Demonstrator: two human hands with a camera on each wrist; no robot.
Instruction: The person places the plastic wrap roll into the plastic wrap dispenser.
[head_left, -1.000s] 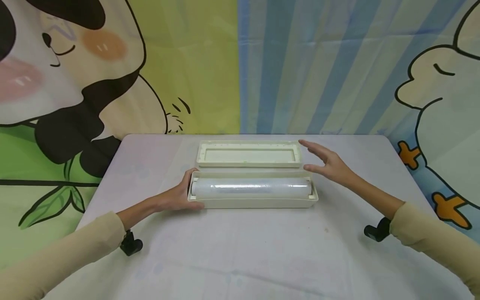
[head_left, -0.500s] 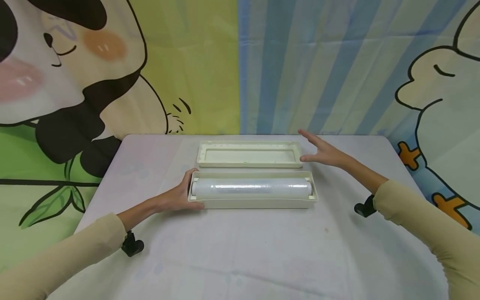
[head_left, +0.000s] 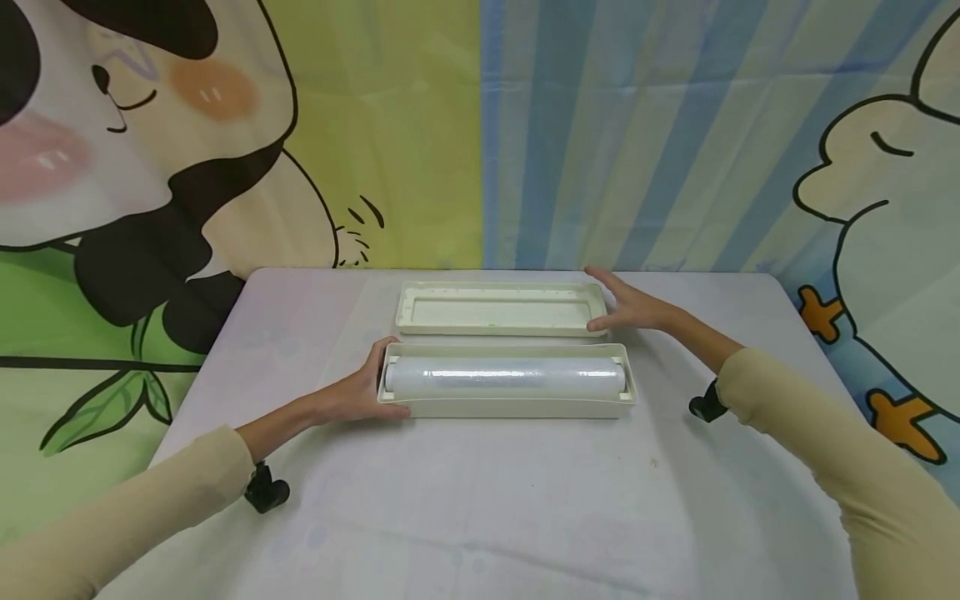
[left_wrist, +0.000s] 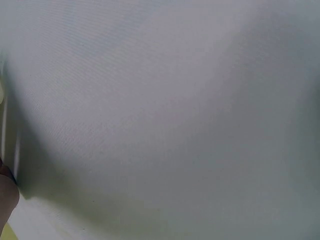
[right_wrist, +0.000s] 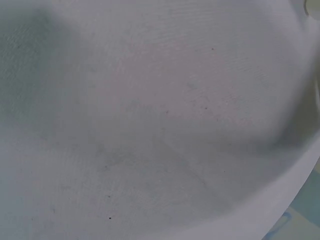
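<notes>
Grip state: my left grip (head_left: 360,393) holds the left end of the box (head_left: 517,408), thumb on the near wall; my right grip (head_left: 633,308) is spread wide about the right end of the lid (head_left: 498,311), thumb at the near corner, contact uncertain.
Hold purpose: the left apparently steadies the box; the right appears spread to span the lid from near edge to far.
Film roll: the roll (head_left: 502,377) lies lengthwise in the box, whose walls probably stop it rolling.
Lid position: flat on the counter (head_left: 480,508), just beyond the box and roughly parallel, rimmed face up, presumably to keep both within my reach.
Count: one box, one roll, one lid, two grips.
Wrist fittings: two black mounts (head_left: 266,489), one under each beige sleeve (head_left: 180,475).
Backdrop: printed cloth (head_left: 405,150) with cartoon figures, behind the counter.
</notes>
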